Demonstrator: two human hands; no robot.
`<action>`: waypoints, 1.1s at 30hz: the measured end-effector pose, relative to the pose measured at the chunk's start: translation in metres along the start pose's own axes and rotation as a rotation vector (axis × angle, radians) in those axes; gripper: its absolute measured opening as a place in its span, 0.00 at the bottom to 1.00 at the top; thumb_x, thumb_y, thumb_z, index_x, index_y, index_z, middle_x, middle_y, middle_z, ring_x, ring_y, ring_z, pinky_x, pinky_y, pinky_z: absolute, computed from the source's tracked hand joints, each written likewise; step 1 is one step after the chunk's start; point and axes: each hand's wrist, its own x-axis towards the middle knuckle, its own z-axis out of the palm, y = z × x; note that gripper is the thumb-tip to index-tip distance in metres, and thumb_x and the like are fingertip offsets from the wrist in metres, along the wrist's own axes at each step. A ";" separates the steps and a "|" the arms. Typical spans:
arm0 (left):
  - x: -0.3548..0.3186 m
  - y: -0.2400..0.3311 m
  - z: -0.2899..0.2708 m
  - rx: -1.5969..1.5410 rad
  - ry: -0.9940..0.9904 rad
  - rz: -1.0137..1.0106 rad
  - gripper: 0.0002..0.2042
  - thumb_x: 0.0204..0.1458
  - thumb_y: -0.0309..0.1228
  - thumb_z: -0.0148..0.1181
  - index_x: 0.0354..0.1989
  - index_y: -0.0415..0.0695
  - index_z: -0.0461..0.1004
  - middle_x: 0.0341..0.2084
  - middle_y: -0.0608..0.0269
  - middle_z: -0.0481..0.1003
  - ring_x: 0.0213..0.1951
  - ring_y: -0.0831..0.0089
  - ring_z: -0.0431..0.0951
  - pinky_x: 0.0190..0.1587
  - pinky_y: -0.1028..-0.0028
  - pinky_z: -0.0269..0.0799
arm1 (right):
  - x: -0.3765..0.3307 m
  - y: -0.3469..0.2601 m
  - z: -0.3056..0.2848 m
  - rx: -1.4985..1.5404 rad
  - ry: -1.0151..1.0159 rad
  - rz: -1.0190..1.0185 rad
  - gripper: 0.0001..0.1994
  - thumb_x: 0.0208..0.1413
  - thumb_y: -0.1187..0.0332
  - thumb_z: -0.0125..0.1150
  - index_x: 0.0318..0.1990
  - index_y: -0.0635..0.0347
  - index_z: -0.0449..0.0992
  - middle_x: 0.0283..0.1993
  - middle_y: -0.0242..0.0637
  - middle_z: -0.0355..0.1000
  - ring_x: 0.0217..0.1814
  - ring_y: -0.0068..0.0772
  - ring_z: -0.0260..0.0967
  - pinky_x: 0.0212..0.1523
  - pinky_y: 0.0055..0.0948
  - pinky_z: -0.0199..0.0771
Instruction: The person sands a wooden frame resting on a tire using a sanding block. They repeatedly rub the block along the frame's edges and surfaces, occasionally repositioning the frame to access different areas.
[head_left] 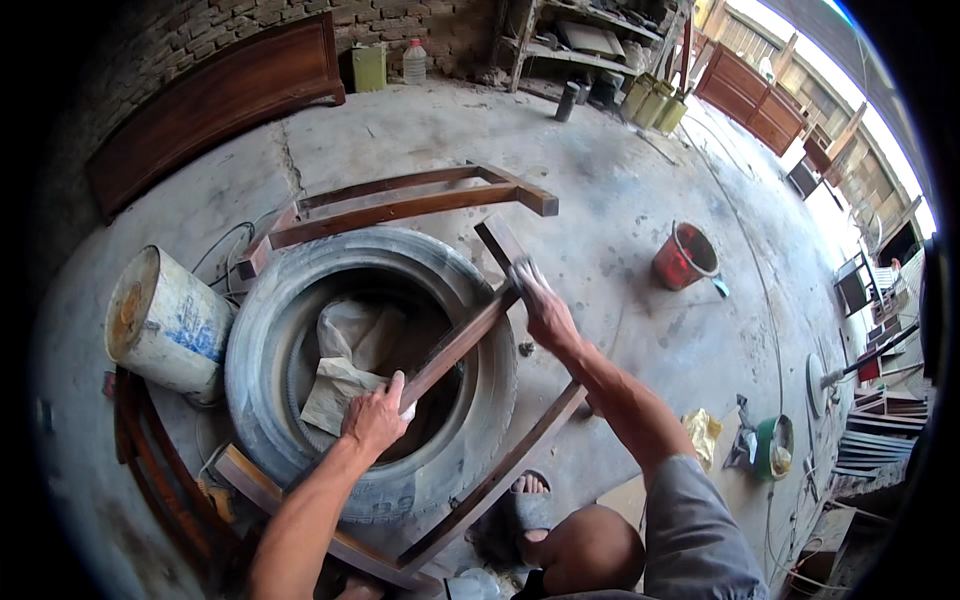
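Note:
A dark wooden frame lies across an old tyre on the concrete floor. My left hand grips one of the frame's rails over the tyre's hollow. My right hand presses a grey sanding pad flat against the upper end of that rail. A crumpled pale sack sits inside the tyre. My sandalled foot rests beside the tyre, near another rail of the frame.
A white and blue bucket lies on its side left of the tyre. A red bucket stands to the right, a green container and yellow cloth nearer. Wooden panels, shelves and jugs line the back wall.

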 end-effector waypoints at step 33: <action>-0.002 -0.002 -0.001 -0.002 0.002 -0.007 0.25 0.54 0.38 0.62 0.58 0.40 0.66 0.31 0.38 0.80 0.33 0.39 0.81 0.39 0.47 0.78 | 0.063 -0.028 -0.001 -0.007 -0.048 -0.029 0.25 0.60 0.79 0.47 0.66 0.65 0.64 0.71 0.62 0.58 0.76 0.65 0.51 0.69 0.49 0.65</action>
